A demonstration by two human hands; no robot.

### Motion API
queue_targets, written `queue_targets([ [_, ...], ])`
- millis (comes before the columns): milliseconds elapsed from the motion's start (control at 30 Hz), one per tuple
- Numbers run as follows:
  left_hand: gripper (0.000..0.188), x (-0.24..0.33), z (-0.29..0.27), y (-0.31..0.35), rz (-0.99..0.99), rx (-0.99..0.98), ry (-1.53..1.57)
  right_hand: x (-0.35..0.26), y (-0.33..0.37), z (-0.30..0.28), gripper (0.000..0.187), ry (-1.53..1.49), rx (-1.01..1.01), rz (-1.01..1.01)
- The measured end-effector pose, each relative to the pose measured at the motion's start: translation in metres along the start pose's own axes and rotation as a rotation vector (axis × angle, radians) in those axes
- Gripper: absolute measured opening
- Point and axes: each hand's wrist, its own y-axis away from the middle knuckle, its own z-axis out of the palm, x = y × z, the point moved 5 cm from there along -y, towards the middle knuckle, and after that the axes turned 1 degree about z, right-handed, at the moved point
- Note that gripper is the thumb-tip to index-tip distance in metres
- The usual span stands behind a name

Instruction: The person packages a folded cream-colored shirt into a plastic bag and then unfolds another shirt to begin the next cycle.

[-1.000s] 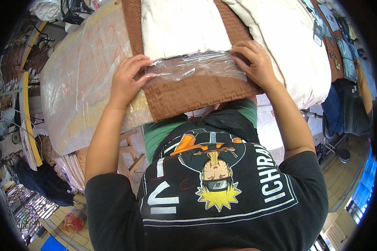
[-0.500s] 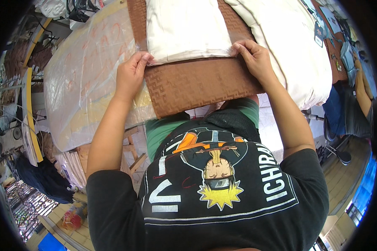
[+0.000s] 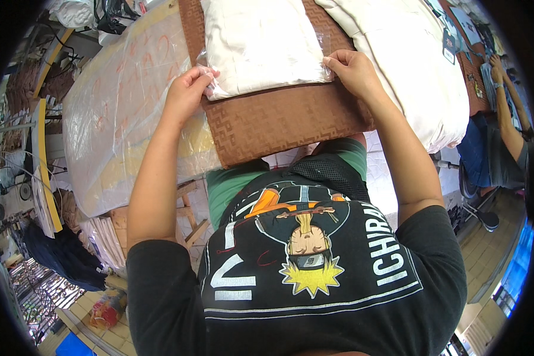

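A folded off-white garment (image 3: 258, 50) lies flat in front of me inside a clear plastic bag (image 3: 215, 89). It rests on a brown patterned cloth (image 3: 273, 121). At the bag's near left corner, my left hand (image 3: 188, 95) pinches the clear film between thumb and fingers. My right hand (image 3: 353, 72) is closed in a pinch on the film at the near right corner. Both forearms reach up from below.
More off-white garments (image 3: 406, 71) with a dark hang tag (image 3: 449, 46) lie to the right. Plastic-wrapped goods (image 3: 118, 113) cover the left side of the table. Another person's arm (image 3: 504, 107) shows at the far right. A dark fabric pile (image 3: 59, 252) sits lower left.
The bag's near corners have spread and its near edge sits slightly lower. My right hand has moved a little up and left; my left hand shifted slightly. The other person's arms have risen.
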Motion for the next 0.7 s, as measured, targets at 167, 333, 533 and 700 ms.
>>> queue_targets([
  [167,0.023,0.005,-0.001,-0.005,0.031,0.067,0.237,0.001,-0.001,-0.003,0.028,0.014,-0.002,0.021],
  [333,0.025,0.008,0.001,-0.006,-0.011,0.095,0.358,0.0,0.001,-0.006,0.03,-0.056,0.008,0.059],
  [533,0.022,0.014,0.001,-0.006,-0.007,0.121,0.374,-0.018,-0.006,-0.002,0.028,-0.459,0.029,0.022],
  [700,0.022,0.018,-0.002,-0.008,0.031,0.181,0.356,-0.017,-0.013,0.0,0.021,-0.632,0.069,-0.019],
])
